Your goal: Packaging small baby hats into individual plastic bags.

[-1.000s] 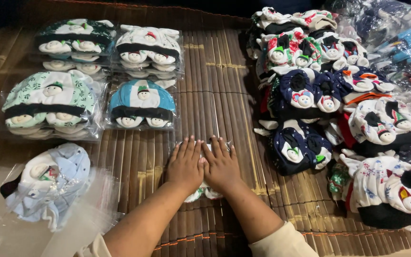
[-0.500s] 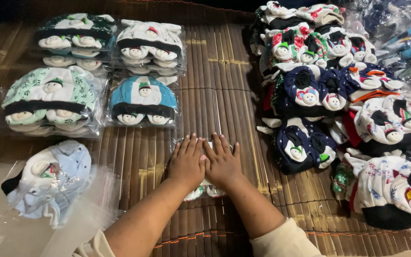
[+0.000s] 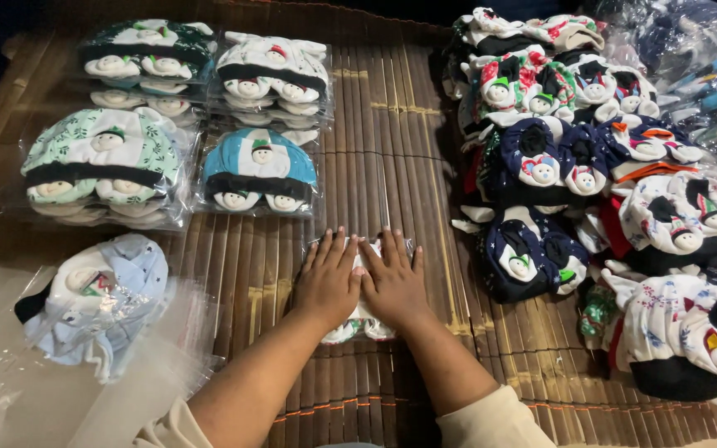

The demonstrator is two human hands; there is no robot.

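Two bare forearms show, each ending in a bare hand. The left hand (image 3: 328, 280) and the right hand (image 3: 393, 282) wear no gloves, rings, watch or bracelet that can be seen. The fingernails are short and plain. Behind each hand, near the elbow, a pale cream sleeve (image 3: 491, 419) of soft, plain fabric is pushed up, its edge loosely bunched, without visible print or buttons.

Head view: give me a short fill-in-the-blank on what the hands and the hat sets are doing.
1. Both hands, left hand and right hand, lie ____ on a clear-bagged baby hat set.
2. The bamboo mat is ____ in colour.
3. The teal-topped packet lies ____ of the pale blue set.

Missing: flat; brown; right
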